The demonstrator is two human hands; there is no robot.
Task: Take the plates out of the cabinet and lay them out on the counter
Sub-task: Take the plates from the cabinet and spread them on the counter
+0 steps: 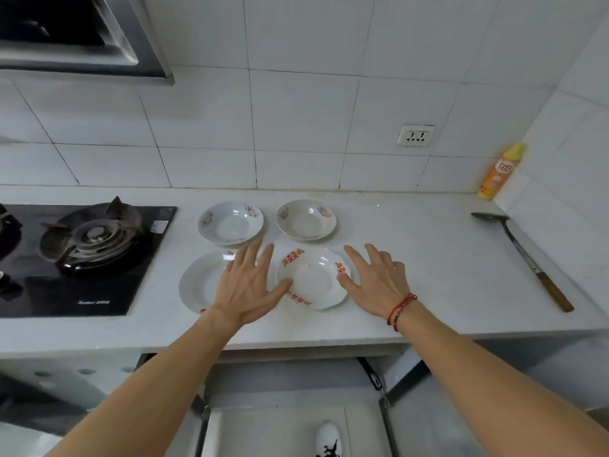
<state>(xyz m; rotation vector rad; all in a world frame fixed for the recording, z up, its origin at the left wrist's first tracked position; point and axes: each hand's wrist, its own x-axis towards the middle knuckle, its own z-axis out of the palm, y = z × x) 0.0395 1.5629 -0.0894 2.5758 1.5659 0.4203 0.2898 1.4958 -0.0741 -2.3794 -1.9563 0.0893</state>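
Several white plates lie on the white counter [428, 258] in two rows. At the back stand a flowered plate [230, 222] and a second flowered plate [306, 220]. In front lie a plain white plate [197, 282], partly hidden under my left hand [248, 285], and a plate with red-orange marks [313, 278]. My left thumb touches that plate's left rim. My right hand [372, 278] has its thumb on the right rim. Both hands are spread flat with fingers apart and grip nothing. The cabinet [296, 374] under the counter stands open.
A black gas hob [89, 242] fills the counter's left part. A metal spatula with a wooden handle [524, 255] lies at the right. An orange bottle [501, 173] stands in the back right corner under a wall socket [416, 136]. A range hood [72, 34] hangs top left.
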